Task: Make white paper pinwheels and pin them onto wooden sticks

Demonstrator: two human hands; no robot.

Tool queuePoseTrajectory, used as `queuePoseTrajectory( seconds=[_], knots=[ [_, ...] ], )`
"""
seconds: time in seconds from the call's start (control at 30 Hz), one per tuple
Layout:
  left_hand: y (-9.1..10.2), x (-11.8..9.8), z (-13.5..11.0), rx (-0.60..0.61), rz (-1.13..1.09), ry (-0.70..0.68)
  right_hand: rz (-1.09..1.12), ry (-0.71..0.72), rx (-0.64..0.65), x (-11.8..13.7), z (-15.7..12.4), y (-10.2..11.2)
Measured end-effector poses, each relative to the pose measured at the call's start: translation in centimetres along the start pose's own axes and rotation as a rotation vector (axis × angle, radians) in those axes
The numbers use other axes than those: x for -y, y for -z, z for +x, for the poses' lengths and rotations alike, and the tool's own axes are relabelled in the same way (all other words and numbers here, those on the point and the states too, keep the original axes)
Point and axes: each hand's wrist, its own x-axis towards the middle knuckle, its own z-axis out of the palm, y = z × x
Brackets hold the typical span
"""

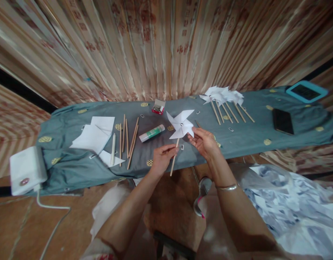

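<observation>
A white paper pinwheel (pixel 186 127) with a shiny pin at its centre is held up over the near edge of the cloth-covered table. My left hand (pixel 164 157) pinches its wooden stick (pixel 172 165) below the blades. The fingers of my right hand (pixel 203 141) are closed on the lower right blade. Just left of the pinwheel lies a green and white glue stick (pixel 152 133). Behind it stands a small open red box (pixel 158 107) with small metal pins inside. Several wooden sticks (pixel 133 142) and a white candle-like rod (pixel 113 150) lie further left.
White paper sheets (pixel 94 137) lie at the left, near a white box (pixel 28 170) with a cable. Several finished pinwheels (pixel 223 95) rest at the back right. A dark phone (pixel 283 121) and a blue-framed device (pixel 307 91) lie far right. A bag of white paper pieces (pixel 288 202) is below.
</observation>
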Motion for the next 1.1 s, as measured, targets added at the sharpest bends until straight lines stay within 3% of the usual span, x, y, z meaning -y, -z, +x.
queuePoseTrajectory(
  seconds=[0.8,1.1],
  knots=[
    [-0.32,0.04,0.50,-0.015,-0.021,-0.007,-0.022,-0.020,-0.004,0.31,-0.48,0.29],
    [-0.79,-0.05,0.48,-0.005,-0.026,-0.020,-0.015,0.016,0.052,0.08,-0.49,0.95]
  ],
)
